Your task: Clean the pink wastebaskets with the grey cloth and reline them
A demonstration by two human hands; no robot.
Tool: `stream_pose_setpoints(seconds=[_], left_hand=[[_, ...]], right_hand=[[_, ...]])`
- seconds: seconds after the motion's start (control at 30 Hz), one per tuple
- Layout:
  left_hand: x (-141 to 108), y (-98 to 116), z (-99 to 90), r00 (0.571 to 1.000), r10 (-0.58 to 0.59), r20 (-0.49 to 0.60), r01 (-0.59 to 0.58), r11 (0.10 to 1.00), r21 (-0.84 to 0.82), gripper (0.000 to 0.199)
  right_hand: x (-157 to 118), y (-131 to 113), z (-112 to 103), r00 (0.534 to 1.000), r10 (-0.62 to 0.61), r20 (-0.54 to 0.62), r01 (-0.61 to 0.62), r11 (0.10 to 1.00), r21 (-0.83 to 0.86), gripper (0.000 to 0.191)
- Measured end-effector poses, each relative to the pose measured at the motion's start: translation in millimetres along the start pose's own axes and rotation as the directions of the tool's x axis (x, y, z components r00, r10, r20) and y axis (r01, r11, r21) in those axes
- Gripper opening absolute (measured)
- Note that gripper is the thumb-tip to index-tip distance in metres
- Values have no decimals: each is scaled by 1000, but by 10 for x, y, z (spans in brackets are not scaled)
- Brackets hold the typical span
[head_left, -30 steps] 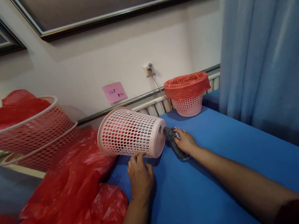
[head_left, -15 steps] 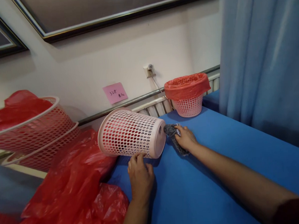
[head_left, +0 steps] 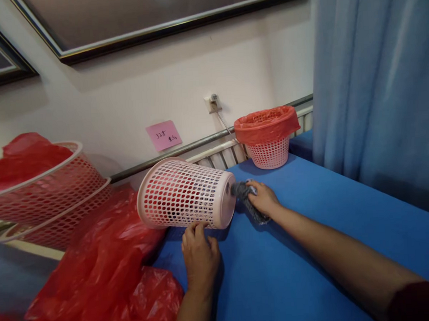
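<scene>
A pale pink lattice wastebasket lies on its side, with its mouth toward the left and its solid base toward the right. The curled fingers of my left hand hold it by its lower side near the base; the fingertips are partly hidden against the lattice. A crumpled dark grey cloth is bunched in my right hand. One end of that cloth touches the basket's base. Red plastic bags lie heaped left of the wastebasket, reaching up to its rim.
On the blue bed surface, another pink basket stands upright, lined with a red bag. Larger stacked pink baskets sit at the left. A metal rail runs along the wall, and a blue curtain hangs at right.
The view has shifted slightly. The grey cloth, blurred now, has moved a little against the basket's base with my right hand. My left hand keeps its place on the basket.
</scene>
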State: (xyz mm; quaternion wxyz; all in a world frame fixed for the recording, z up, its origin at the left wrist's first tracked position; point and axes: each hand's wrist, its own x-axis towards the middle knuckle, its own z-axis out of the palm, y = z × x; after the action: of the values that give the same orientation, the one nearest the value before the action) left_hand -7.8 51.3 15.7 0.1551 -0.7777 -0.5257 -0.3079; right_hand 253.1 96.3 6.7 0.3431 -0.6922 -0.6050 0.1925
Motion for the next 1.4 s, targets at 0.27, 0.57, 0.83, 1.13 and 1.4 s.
stream_pose_setpoints(seconds=[0.27, 0.57, 0.83, 1.13, 1.4], left_hand=[[4, 31, -12, 999, -15, 35, 15, 1000, -11, 34], [3, 7, -3, 999, -26, 40, 27, 1000, -5, 34], [8, 13, -16, 999, 1, 40, -1, 1000, 2, 33], [7, 20, -27, 998, -20, 66, 22, 1000, -19, 32], [-7, 167, -60, 999, 42, 33, -38, 994, -106, 34]], right_hand=[[-55, -131, 100, 992, -124, 12, 123, 989, 81, 48], [-62, -71, -31, 988, -17, -154, 31, 996, 89, 51], [-329, -197, 30, 953, -300, 47, 300, 954, -5, 36], [-404, -197, -58, 954, -287, -83, 285, 958, -29, 52], [-628, -280, -97, 832, -394, 390, 477, 868, -141, 35]])
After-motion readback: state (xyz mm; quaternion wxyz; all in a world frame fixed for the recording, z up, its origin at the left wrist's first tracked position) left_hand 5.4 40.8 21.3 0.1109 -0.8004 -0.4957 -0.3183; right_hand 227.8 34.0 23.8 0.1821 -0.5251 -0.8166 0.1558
